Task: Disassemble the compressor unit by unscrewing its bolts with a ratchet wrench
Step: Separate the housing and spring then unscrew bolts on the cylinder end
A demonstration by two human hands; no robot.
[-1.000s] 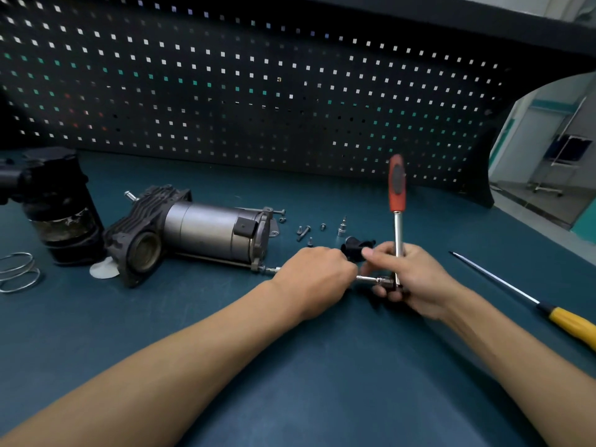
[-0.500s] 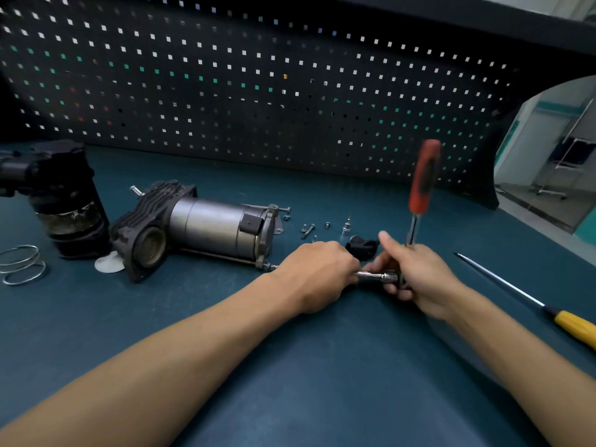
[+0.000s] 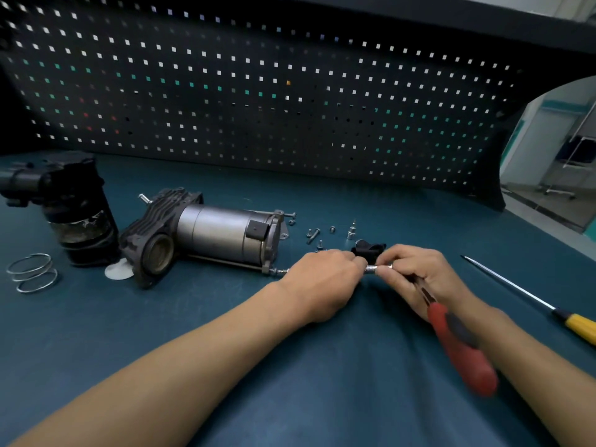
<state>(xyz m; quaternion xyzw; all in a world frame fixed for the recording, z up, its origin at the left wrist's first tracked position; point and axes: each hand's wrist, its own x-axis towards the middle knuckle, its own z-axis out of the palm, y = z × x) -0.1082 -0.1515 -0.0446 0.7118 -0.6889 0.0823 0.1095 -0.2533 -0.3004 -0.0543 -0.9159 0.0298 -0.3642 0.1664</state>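
Several loose bolts (image 3: 313, 235) are out; left hand (image 3: 322, 280) grips the extension (image 3: 372, 269), right hand (image 3: 419, 275) the ratchet wrench (image 3: 458, 343), on a remaining bolt (image 3: 280, 271) of the compressor unit (image 3: 222, 233).

A dark teal matte tabletop (image 3: 290, 398) fills the view from 3 through 6 to 9 o'clock. Behind it, from 9 to 2 o'clock, stands a black perforated metal pegboard panel (image 3: 258, 91), with light glinting through its square holes. A dark flat overhang (image 3: 435, 14) runs above at 1 o'clock. At 3 o'clock a curved gap shows a bright room with a pale wall bearing a teal stripe (image 3: 561, 106), a light grey floor (image 3: 535, 206) and a thin metal stand (image 3: 558, 190).
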